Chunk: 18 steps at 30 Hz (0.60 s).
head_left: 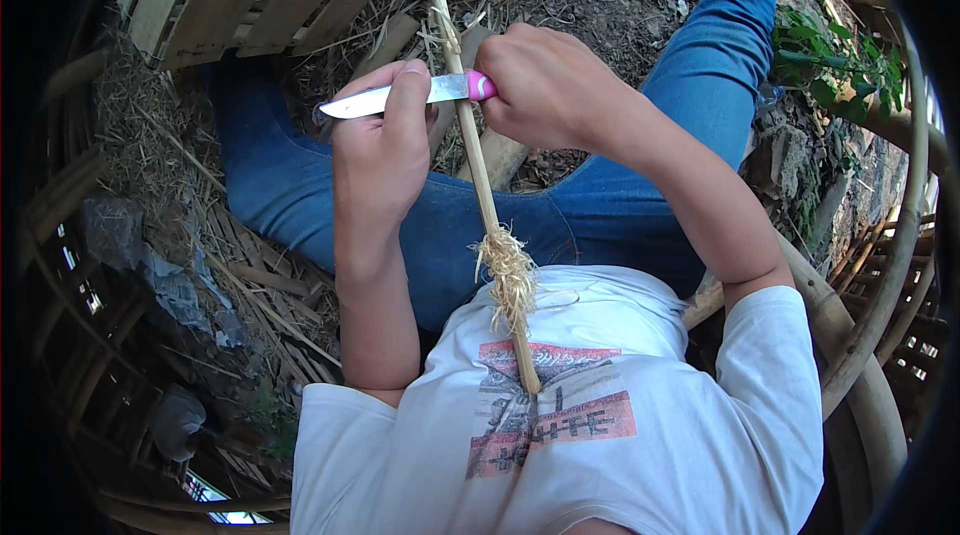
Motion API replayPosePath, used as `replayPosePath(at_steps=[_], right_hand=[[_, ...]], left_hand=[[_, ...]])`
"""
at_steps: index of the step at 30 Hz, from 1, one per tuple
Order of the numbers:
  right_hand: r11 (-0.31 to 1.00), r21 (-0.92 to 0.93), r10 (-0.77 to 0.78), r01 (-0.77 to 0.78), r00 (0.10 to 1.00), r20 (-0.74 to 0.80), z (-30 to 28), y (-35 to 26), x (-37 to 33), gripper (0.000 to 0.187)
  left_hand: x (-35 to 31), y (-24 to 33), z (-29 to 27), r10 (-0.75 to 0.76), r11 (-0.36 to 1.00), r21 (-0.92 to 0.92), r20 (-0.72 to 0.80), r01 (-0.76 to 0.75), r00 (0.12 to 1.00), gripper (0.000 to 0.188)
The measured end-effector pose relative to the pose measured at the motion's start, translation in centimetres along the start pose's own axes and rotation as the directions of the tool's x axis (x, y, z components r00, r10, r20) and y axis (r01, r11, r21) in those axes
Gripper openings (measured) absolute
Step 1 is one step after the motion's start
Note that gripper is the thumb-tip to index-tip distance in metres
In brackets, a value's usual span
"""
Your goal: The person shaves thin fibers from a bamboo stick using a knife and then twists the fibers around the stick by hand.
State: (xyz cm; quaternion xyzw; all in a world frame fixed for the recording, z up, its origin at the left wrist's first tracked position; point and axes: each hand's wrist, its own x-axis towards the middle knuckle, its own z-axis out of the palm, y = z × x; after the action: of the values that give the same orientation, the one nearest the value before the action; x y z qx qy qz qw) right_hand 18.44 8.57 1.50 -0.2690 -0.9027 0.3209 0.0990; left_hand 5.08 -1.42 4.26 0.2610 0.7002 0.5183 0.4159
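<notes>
A: Where is the pale, slender wooden stick (480,170) placed?

B: It is set lengthwise along the middle of the body, its near end rested against the white, printed T-shirt (700,385); its far end is cut off by the upper edge of the view.

A: Why against the shirt?

B: A brace seems to be found there, since no fist is seen closed around the wood itself.

A: And how is the silver-bladed knife with the pink-and-white handle (447,88) held?

B: Its handle is gripped in the closed right hand (548,85). The blade is laid across the stick and pinched under the thumb of the left hand (385,140), probably so that it can be steadied from both sides.

A: The curly, straw-coloured clump of shavings (510,280)?

B: It is bunched around the stick near the shirt; whether it is attached cannot be told.
</notes>
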Motion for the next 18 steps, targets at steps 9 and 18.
replayPosePath(at_steps=[9,18], right_hand=[[0.996,0.043,0.078,-0.082,0.993,0.085,-0.3,0.5,1.4,0.022],[0.992,0.065,0.104,-0.11,0.991,0.086,0.0,1.6,2.9,0.023]], left_hand=[[2.3,-0.4,0.2,0.06,0.998,0.027,0.027,-0.061,0.998,0.027],[4.9,-0.2,-0.2,0.079,0.994,0.076,0.07,-0.084,0.994,0.027]])
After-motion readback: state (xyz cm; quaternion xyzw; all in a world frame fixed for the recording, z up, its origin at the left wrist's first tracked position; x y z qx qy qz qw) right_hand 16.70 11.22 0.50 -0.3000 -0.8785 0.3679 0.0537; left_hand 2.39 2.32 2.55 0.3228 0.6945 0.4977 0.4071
